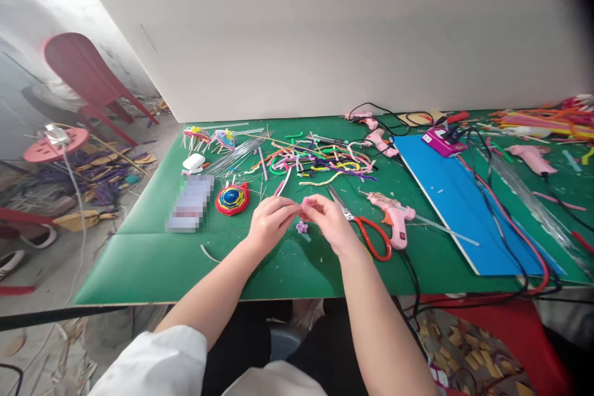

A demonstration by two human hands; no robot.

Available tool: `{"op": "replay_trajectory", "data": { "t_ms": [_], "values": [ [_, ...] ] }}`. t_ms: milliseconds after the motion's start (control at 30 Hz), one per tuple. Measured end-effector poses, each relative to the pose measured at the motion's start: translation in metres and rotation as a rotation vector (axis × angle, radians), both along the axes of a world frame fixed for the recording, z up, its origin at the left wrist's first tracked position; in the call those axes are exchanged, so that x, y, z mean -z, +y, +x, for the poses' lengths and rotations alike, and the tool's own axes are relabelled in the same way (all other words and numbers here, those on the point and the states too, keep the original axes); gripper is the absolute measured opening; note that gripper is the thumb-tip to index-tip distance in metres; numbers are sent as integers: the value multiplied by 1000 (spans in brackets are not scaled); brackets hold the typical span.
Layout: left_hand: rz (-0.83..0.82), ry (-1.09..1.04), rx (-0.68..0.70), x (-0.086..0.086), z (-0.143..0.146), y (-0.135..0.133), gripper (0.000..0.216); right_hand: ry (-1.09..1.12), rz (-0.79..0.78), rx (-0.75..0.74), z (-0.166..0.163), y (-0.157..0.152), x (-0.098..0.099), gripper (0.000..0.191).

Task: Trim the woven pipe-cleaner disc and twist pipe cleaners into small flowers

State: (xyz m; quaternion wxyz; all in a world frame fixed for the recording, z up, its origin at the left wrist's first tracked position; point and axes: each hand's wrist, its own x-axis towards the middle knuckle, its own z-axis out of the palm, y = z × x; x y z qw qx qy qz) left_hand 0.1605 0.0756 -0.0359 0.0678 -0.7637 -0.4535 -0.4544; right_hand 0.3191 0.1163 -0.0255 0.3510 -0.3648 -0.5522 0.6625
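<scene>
Over the middle of the table, my left hand point(273, 221) and my right hand point(328, 220) meet fingertip to fingertip. Both are closed in a pinch on a small pink piece of pipe cleaner point(305, 202), mostly covered by the fingers. Just below the fingertips is a small purple flower point(301, 227); whether it lies on the table or hangs from the piece I cannot tell. Right of my right hand lie orange-handled scissors point(371, 235) and a pink hot glue gun point(395, 218). Behind the hands spreads a tangle of coloured pipe cleaners point(320, 159).
On the green table point(153, 266) are a red-rimmed coiled disc point(232, 198), a blurred phone point(191, 203), a white case point(193, 162) and thin wires point(236, 154). A blue board point(445, 198), a purple power strip point(440, 141) and black cables lie at right. A white panel point(325, 31) stands behind.
</scene>
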Motion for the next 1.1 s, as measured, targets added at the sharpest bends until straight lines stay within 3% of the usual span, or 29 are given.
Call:
{"op": "replay_trajectory", "data": {
  "t_ms": [367,567,700,867,1100],
  "values": [
    [-46,2,-54,-1,3,-2,10,35,-22,89,-9,-2,2,29],
    [-293,-271,-34,-3,9,-2,8,0,100,95,-13,-4,3,24],
    [-580,-634,42,-5,13,-1,15,-146,267,145,-14,-8,-3,20],
    [-842,-1060,195,-8,14,1,21,-387,611,211,-15,-11,-3,19],
    [-1090,-1332,345,-13,7,2,20,-707,1056,144,-7,-7,2,23]
  ]
}}
